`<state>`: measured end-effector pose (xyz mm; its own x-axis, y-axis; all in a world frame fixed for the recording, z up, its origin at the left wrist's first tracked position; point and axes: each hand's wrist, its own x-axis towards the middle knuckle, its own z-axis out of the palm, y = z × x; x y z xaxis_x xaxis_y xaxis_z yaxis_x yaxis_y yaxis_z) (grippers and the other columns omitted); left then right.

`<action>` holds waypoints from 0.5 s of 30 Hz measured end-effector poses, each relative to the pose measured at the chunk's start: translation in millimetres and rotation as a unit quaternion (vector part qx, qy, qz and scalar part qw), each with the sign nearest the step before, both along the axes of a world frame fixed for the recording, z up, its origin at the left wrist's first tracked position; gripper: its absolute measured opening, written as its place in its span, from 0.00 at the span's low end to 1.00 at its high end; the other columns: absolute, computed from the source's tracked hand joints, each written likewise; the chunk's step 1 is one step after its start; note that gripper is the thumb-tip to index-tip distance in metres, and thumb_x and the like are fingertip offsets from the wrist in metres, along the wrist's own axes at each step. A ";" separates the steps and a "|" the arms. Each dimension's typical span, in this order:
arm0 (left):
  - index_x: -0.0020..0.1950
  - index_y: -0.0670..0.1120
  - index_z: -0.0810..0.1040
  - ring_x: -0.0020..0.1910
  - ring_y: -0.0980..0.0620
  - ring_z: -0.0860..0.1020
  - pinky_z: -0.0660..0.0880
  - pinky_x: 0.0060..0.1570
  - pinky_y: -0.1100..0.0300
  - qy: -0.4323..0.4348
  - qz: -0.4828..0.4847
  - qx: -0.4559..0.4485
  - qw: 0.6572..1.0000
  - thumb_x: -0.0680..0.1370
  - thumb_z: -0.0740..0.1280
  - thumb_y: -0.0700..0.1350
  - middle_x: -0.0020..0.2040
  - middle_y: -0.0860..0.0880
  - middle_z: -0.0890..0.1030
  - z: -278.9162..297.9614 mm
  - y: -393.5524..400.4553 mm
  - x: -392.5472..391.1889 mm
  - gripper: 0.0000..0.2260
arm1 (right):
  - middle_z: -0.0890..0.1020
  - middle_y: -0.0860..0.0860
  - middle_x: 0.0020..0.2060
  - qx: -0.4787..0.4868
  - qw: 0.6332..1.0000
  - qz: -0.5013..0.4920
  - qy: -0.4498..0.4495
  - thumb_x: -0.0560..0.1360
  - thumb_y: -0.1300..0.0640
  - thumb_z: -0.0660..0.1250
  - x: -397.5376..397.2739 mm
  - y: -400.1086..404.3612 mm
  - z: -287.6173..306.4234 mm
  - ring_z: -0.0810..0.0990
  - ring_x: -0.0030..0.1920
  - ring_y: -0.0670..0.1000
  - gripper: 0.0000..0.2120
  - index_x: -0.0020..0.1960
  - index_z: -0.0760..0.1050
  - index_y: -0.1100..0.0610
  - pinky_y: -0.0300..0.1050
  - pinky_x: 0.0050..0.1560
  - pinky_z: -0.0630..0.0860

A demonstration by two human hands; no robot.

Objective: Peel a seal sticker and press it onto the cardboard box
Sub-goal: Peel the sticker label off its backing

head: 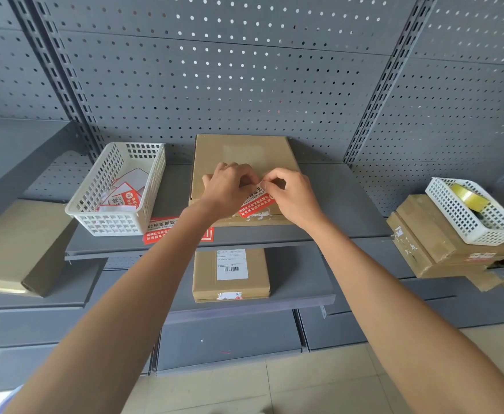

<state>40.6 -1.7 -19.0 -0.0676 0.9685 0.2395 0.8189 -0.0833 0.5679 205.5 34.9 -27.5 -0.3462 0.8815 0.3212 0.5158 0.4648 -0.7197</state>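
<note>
**Two bare hands on a seal sticker over a cardboard box**

Two bare forearms reaching up from the bottom edge, meeting above a flat brown cardboard box (244,162) on a grey metal shelf (334,198) backed by grey perforated panel (244,70). Left hand (230,189) curled, fingertips pinching the upper left edge of a red and white rectangular seal sticker (255,204); grip narrow, closed on the sticker's edge. Right hand (292,195) likewise pinching the sticker's upper right edge between thumb and forefinger, remaining fingers curled. Sticker held tilted just over the near part of the box lid, its lower edge close to the box's front rim; contact with the cardboard hard to tell. White torn paper residue (258,216) on the box's front edge just beneath the sticker.

Left of the box, touching the same shelf: a white plastic lattice basket (95,204) holding more red and white stickers. Another red seal sticker sheet (161,231) lying flat on the shelf between basket and box, partly hidden by the left forearm.

One shelf below: a smaller brown cardboard box (206,279) bearing a white barcode label (232,264).

Far right: a second white lattice basket (490,231) containing a yellowish roll of clear tape (469,197), resting atop stacked brown cartons (424,234). Far left: a large plain brown carton (14,243) on a lower shelf. Pale tiled floor (230,389) beneath.
</note>
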 end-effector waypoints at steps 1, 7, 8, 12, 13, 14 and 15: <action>0.49 0.54 0.80 0.53 0.50 0.69 0.60 0.50 0.51 0.002 -0.005 0.007 1.000 0.80 0.66 0.48 0.45 0.55 0.77 -0.5 -1.8 -0.9 0.04 | 0.85 0.47 0.46 0.000 1.000 0.001 0.002 0.78 0.57 0.69 0.5 0.1 0.0 0.81 0.46 0.43 0.05 0.46 0.82 0.58 0.28 0.43 0.71; 0.58 0.52 0.76 0.53 0.50 0.70 0.62 0.50 0.51 -0.009 -0.009 0.023 1.000 0.79 0.67 0.46 0.47 0.56 0.79 -1.2 -7.4 -2.1 0.08 | 0.85 0.47 0.46 -0.017 1.000 0.003 0.012 0.78 0.57 0.69 2.1 0.4 -0.1 0.81 0.45 0.40 0.05 0.46 0.82 0.57 0.30 0.43 0.72; 0.58 0.52 0.76 0.53 0.50 0.70 0.63 0.51 0.50 -0.009 -0.009 0.021 1.000 0.80 0.67 0.46 0.47 0.55 0.79 -0.9 -7.5 -2.4 0.08 | 0.85 0.47 0.46 -0.020 1.000 0.005 0.014 0.78 0.57 0.69 2.7 0.3 0.1 0.81 0.45 0.39 0.05 0.46 0.82 0.57 0.30 0.42 0.72; 0.50 0.50 0.81 0.53 0.48 0.70 0.66 0.54 0.48 0.013 -0.005 0.014 1.000 0.80 0.67 0.48 0.49 0.52 0.78 0.8 -9.4 -2.0 0.04 | 0.85 0.47 0.46 -0.025 0.999 0.008 0.022 0.78 0.58 0.69 4.2 -0.1 0.4 0.79 0.43 0.32 0.05 0.46 0.82 0.58 0.26 0.41 0.71; 0.49 0.49 0.82 0.53 0.48 0.70 0.66 0.54 0.48 0.014 -0.003 0.012 1.000 0.80 0.67 0.47 0.49 0.52 0.77 0.9 -9.7 -1.8 0.05 | 0.85 0.48 0.46 -0.025 0.999 0.007 0.025 0.78 0.58 0.69 4.3 0.0 0.2 0.79 0.43 0.32 0.05 0.46 0.82 0.58 0.25 0.41 0.71; 0.48 0.49 0.82 0.54 0.48 0.70 0.66 0.54 0.48 0.013 -0.001 0.011 1.000 0.80 0.67 0.47 0.50 0.52 0.77 1.1 -10.0 -1.7 0.05 | 0.85 0.48 0.46 -0.026 0.999 0.007 0.028 0.78 0.58 0.69 4.4 0.0 0.1 0.79 0.43 0.32 0.05 0.46 0.82 0.58 0.25 0.41 0.71; 0.47 0.48 0.82 0.54 0.48 0.70 0.66 0.55 0.48 0.012 0.001 0.011 1.000 0.80 0.67 0.46 0.50 0.52 0.77 1.1 -10.2 -1.7 0.06 | 0.85 0.48 0.47 -0.027 0.999 0.008 0.030 0.78 0.58 0.69 4.5 0.3 -0.1 0.79 0.43 0.33 0.05 0.46 0.82 0.57 0.26 0.41 0.71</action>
<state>39.0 -11.9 -17.9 -0.0627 0.9627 0.2631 0.8323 -0.0951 0.5461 210.0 35.2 -27.6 -0.3411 0.8932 0.2930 0.4641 0.4311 -0.7738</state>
